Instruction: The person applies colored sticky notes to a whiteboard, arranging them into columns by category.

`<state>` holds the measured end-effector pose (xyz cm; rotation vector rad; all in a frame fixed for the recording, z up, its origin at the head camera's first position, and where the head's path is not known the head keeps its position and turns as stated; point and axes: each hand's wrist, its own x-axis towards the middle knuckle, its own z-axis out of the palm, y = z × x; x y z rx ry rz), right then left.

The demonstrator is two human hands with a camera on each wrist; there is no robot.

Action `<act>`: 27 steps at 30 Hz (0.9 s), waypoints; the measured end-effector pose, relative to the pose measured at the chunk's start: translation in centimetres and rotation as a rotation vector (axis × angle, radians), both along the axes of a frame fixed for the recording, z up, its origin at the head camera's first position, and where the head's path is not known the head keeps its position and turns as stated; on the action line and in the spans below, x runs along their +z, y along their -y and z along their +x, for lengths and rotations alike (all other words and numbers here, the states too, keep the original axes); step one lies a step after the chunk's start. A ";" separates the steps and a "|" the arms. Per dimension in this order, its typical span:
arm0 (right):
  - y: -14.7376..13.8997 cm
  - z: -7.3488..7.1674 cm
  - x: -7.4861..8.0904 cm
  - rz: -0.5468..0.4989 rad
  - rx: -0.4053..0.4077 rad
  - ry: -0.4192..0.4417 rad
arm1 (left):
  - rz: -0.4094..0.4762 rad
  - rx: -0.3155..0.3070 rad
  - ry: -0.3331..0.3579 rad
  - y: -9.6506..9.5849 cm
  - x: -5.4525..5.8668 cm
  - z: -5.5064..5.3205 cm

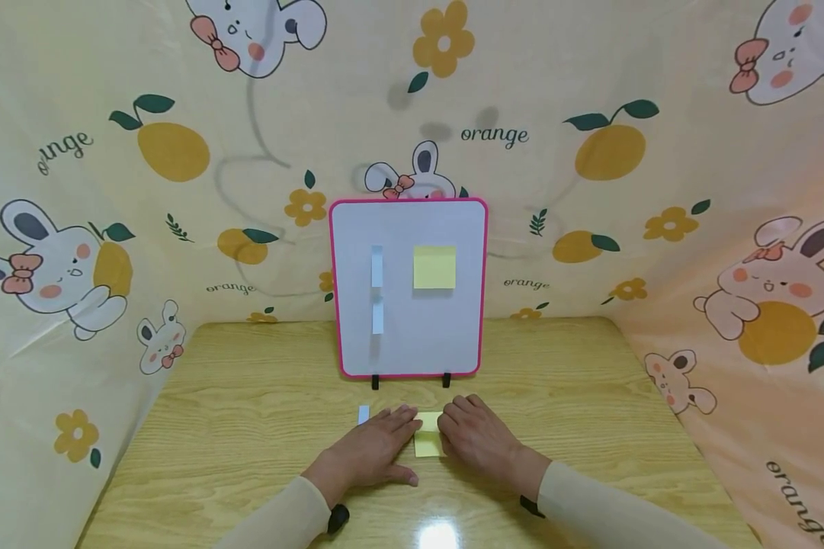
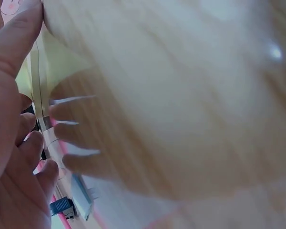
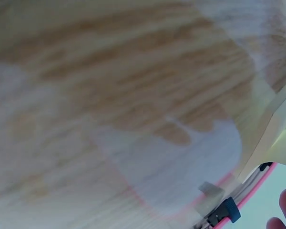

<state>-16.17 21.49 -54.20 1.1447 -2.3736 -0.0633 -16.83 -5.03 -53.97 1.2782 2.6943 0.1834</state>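
A yellow sticky note pad [image 1: 428, 445] lies on the table between both hands. My left hand [image 1: 370, 450] rests flat at its left side, fingers straight and fingertips on its edge, thumb apart. At the pad's right edge, the curled fingers of my right hand [image 1: 479, 436] pinch the yellow top sheet. In the right wrist view that yellow sheet [image 3: 282, 149] bends up beside the fingers. A light blue strip of paper [image 1: 363, 414] pokes out beyond the left hand, which covers part of it.
Behind the hands stands a whiteboard [image 1: 412, 347] with a pink frame on black feet [image 1: 375, 382]. It bears a yellow sticky note [image 1: 434, 268] at upper right and two light blue strips [image 1: 377, 267] at left. Printed cloth [image 1: 384, 114] surrounds the wooden table [image 1: 247, 396].
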 end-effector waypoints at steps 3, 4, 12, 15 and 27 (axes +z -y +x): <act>0.0 -0.1 0.2 -0.002 0.006 -0.008 | 0.018 0.008 0.008 0.0 0.2 0.0; 0.0 -0.1 0.2 -0.003 0.007 -0.013 | 0.022 0.015 0.012 0.1 0.2 0.0; -0.1 -0.6 0.6 -0.001 -0.005 -0.020 | 0.054 0.089 0.049 0.7 1.3 0.1; -0.2 -0.8 0.7 0.013 -0.024 0.000 | 0.056 0.087 0.039 1.0 1.5 0.4; 0.0 -1.6 1.1 0.001 -0.066 0.020 | 0.073 0.016 -0.001 1.3 1.7 2.2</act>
